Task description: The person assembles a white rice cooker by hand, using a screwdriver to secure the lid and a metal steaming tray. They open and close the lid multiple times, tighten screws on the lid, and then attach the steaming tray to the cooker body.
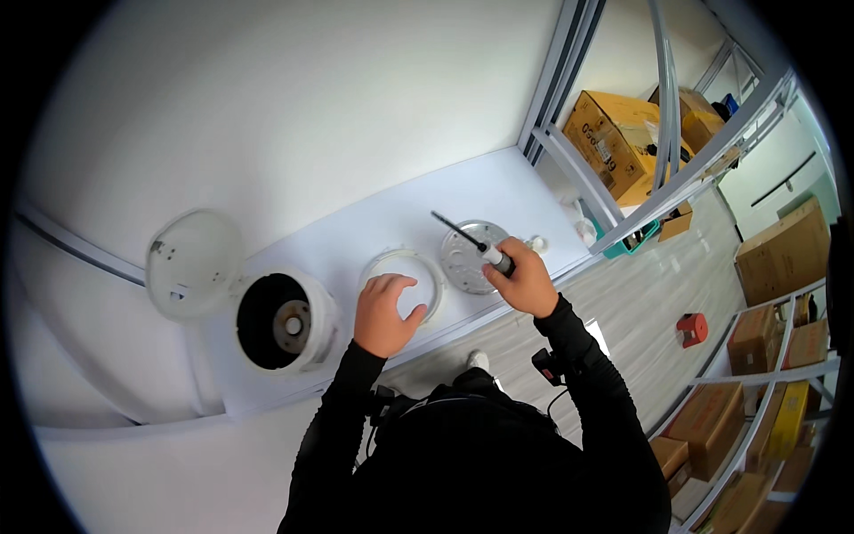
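My right hand is closed round the handle of a screwdriver, whose dark shaft points up and to the left. Below that shaft lies a round metal plate with several holes. My left hand has its fingers apart and holds nothing; it is over the near left part of a white ring, and whether it touches the ring I cannot tell. Farther left stands a white round pot-shaped appliance, a rice cooker by its look, with a dark inside and a metal disc at its bottom. Its pale lid stands open.
These things are on a white table against a wall. Small white parts lie right of the metal plate. Beyond the table's right end are a metal frame, a yellow-brown carton and a teal bin. Shelves with boxes and a red stool stand right.
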Demonstrator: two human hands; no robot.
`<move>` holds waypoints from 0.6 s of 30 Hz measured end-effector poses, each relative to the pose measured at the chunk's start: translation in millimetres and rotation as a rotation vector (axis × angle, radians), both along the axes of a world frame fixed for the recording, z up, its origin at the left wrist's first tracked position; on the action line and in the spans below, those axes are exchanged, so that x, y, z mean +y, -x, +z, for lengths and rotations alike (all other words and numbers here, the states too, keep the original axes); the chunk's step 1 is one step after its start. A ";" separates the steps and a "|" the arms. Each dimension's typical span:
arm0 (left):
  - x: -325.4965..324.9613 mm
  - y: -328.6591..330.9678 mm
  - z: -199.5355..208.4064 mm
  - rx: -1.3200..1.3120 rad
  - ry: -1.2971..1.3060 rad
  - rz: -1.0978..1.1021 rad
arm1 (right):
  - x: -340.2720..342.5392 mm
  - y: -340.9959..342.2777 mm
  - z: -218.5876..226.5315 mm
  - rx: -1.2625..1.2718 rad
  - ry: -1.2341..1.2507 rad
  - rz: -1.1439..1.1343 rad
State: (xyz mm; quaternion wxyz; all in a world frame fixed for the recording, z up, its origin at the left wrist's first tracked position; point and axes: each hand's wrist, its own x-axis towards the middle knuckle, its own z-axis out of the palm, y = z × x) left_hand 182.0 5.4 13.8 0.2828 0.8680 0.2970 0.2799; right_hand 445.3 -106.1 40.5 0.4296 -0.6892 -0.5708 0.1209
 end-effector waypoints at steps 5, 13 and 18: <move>-25.9 -86.7 -66.4 0.275 -0.117 0.095 | -5.1 -93.5 -47.3 0.024 0.071 -0.051; -41.9 -155.6 -86.4 0.542 0.009 0.229 | 13.8 -137.0 -76.6 0.137 0.284 0.020; -34.7 -164.4 -87.7 0.662 0.046 0.267 | 36.7 -143.9 -84.5 0.107 0.463 0.029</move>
